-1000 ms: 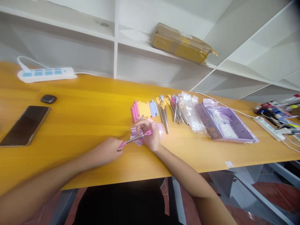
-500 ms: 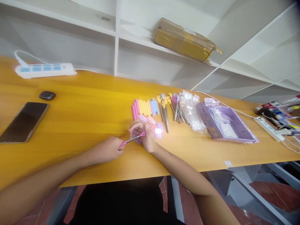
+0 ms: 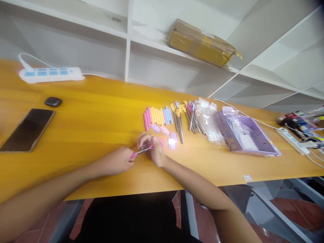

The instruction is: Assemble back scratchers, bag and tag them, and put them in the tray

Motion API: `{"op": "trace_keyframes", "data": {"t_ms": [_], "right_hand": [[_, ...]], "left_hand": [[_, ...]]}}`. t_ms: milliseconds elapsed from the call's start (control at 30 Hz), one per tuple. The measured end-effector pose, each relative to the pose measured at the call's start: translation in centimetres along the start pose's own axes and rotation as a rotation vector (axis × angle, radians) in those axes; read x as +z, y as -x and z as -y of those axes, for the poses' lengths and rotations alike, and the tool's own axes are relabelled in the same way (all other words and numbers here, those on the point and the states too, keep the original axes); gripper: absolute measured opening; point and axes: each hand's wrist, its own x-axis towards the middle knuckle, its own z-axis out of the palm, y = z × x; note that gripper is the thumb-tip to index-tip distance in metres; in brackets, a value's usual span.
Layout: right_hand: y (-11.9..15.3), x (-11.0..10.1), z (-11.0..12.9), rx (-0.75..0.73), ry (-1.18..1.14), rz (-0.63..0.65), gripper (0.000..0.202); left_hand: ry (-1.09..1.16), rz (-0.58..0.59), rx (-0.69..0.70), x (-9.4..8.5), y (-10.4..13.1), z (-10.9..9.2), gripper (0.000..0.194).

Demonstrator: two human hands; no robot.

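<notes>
My left hand [image 3: 121,160] is wrapped round the pink handle of a back scratcher [image 3: 143,151] with a metal rod. At its other end, my right hand [image 3: 155,150] grips it just below the pink claw head, fingers curled. Beyond the hands lie pink tubes [image 3: 147,118], yellow tubes [image 3: 157,116] and blue tubes [image 3: 168,115] in a row. Small printed cards [image 3: 164,130] are scattered nearer the hands. Right of the tubes lie several metal-rod scratchers [image 3: 181,127] with yellow, blue and pink claws.
Clear plastic bags [image 3: 209,118] lie beside a purple box [image 3: 255,136] on the right. A phone [image 3: 27,130], a small black case [image 3: 53,101] and a power strip [image 3: 52,75] are on the left. Another power strip [image 3: 291,140] is at the far right. A wrapped package [image 3: 201,44] rests on the shelf.
My right hand has shifted slightly left along the scratcher, and more of the pink claw shows beyond its fingers. My left hand keeps its hold on the handle.
</notes>
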Motion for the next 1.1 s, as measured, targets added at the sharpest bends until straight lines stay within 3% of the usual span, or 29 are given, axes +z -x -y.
{"op": "trace_keyframes", "data": {"t_ms": [300, 667, 900, 1100], "right_hand": [[0.2, 0.2, 0.0, 0.001, -0.002, 0.026, 0.057], [0.6, 0.0, -0.5, 0.067, 0.103, 0.053, 0.063], [0.7, 0.0, -0.2, 0.053, 0.146, 0.082, 0.064], [0.4, -0.1, 0.7, 0.024, 0.190, 0.149, 0.063]], "left_hand": [[0.023, 0.019, -0.014, -0.2, 0.1, -0.4, 0.027], [0.074, -0.026, 0.085, 0.0, 0.2, 0.0, 0.024], [0.059, -0.007, 0.073, 0.2, 0.1, 0.1, 0.024], [0.052, 0.042, 0.082, -0.9, 0.5, -0.4, 0.025]]}}
